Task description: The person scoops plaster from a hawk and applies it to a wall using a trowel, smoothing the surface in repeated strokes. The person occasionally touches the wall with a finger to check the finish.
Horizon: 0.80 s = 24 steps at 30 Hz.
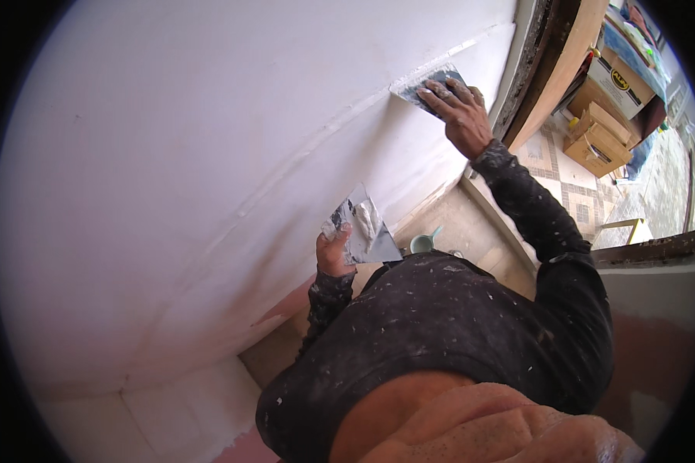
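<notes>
A broad white wall fills most of what we see, smooth and freshly skimmed, with a faint ridge line running across it toward its right edge, where it meets a dark wooden door frame. Our right hand is stretched far up to that edge, fingers spread flat over the back of a wide metal scraper and pressing it against the wall, so the blade lies almost flush on the surface right on the ridge line. That flat, pushing grip seems meant to keep the blade's whole edge in contact.

Our left hand stays low and close to the chest, clenched on a second steel blade that carries a smear of white filler; it is held tilted and clear of the wall, probably as a palette so that the paste stays within reach. Both sleeves and the dark shirt are speckled white.

Just below the left hand, near the foot of the wall, stands a small pale green cup on the floor. Through the doorway, well apart, cardboard boxes sit on a patterned tile floor.

To the left the wall offers plenty of open surface. To the right the scraper is near the frame, so there is little room for a stroke that way.
</notes>
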Motion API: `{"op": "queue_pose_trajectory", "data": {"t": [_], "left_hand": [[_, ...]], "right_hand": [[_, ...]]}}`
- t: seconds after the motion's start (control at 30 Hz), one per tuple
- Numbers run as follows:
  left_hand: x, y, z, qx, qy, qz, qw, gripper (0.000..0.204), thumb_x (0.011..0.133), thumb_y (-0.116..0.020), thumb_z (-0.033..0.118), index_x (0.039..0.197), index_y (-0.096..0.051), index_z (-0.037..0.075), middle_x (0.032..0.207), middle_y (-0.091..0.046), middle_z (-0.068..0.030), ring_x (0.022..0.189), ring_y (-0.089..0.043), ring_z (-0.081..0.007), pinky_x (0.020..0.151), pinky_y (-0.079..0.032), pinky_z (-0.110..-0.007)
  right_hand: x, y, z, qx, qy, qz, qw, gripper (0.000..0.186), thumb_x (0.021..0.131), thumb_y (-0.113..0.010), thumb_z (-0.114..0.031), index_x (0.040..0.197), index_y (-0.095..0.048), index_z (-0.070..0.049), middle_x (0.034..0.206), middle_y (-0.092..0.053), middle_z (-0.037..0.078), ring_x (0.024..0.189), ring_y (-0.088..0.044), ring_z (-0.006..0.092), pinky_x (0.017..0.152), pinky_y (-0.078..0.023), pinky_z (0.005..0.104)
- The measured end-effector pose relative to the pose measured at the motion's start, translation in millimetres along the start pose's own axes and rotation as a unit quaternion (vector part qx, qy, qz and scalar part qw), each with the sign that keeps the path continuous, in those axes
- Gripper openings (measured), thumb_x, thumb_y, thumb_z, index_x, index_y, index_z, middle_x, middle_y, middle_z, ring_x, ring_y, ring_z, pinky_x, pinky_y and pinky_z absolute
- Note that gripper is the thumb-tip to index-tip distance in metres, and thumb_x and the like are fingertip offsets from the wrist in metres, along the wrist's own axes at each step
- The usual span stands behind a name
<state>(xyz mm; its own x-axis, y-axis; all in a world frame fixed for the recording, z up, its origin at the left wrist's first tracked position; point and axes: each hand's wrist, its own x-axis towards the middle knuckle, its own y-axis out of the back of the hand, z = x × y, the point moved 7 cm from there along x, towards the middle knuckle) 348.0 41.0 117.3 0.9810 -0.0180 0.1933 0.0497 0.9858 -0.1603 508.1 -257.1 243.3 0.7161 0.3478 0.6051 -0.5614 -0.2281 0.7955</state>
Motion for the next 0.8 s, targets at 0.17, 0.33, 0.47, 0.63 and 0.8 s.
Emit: {"op": "queue_pose_trajectory", "data": {"t": [0.17, 0.33, 0.47, 0.63, 0.8], "left_hand": [[6, -13, 12, -0.053, -0.003, -0.005, 0.999, 0.029, 0.087, -0.062, 0.003, 0.116, -0.061, 0.000, 0.111, -0.062, -0.0147, 0.099, -0.062, -0.0264, 0.087, -0.050, -0.036], [7, -13, 14, -0.070, 0.028, 0.027, 0.997, 0.022, 0.092, -0.058, 0.007, 0.112, -0.059, -0.001, 0.104, -0.064, -0.0060, 0.093, -0.062, -0.0152, 0.081, -0.051, -0.032], [5, -19, 31, 0.201, -0.155, -0.028, 0.967, 0.021, 0.091, -0.059, 0.005, 0.111, -0.060, 0.000, 0.102, -0.063, -0.0054, 0.093, -0.062, -0.0154, 0.080, -0.052, -0.033], [9, -21, 3, -0.259, 0.172, 0.060, 0.949, 0.020, 0.092, -0.057, 0.006, 0.111, -0.060, 0.000, 0.102, -0.063, -0.0051, 0.092, -0.062, -0.0159, 0.080, -0.052, -0.033], [4, -30, 13, -0.299, 0.169, 0.071, 0.937, 0.021, 0.092, -0.058, 0.007, 0.111, -0.060, 0.000, 0.101, -0.064, -0.0042, 0.092, -0.062, -0.0149, 0.080, -0.053, -0.034]], "right_hand": [[14, 11, -25, 0.017, 0.008, 0.074, 0.997, 0.060, 0.085, -0.050, 0.002, 0.139, -0.048, -0.025, 0.144, -0.047, 0.003, 0.133, -0.039, 0.0322, 0.106, -0.030, 0.0566], [-2, 0, -17, 0.030, 0.039, -0.017, 0.999, 0.060, 0.083, -0.048, 0.004, 0.137, -0.050, -0.024, 0.142, -0.049, 0.004, 0.130, -0.041, 0.0332, 0.105, -0.030, 0.0556], [8, 30, -31, 0.060, 0.007, 0.079, 0.995, 0.059, 0.085, -0.048, 0.001, 0.138, -0.048, -0.025, 0.144, -0.047, 0.004, 0.131, -0.041, 0.0335, 0.105, -0.029, 0.0550], [4, 7, -44, 0.025, 0.029, 0.011, 0.999, 0.056, 0.086, -0.050, -0.002, 0.138, -0.048, -0.023, 0.144, -0.048, 0.003, 0.129, -0.041, 0.0329, 0.102, -0.031, 0.0539], [2, 35, -41, 0.051, 0.015, 0.058, 0.997, 0.054, 0.086, -0.052, -0.001, 0.136, -0.051, -0.021, 0.141, -0.051, 0.004, 0.128, -0.042, 0.0337, 0.103, -0.031, 0.0541]]}}
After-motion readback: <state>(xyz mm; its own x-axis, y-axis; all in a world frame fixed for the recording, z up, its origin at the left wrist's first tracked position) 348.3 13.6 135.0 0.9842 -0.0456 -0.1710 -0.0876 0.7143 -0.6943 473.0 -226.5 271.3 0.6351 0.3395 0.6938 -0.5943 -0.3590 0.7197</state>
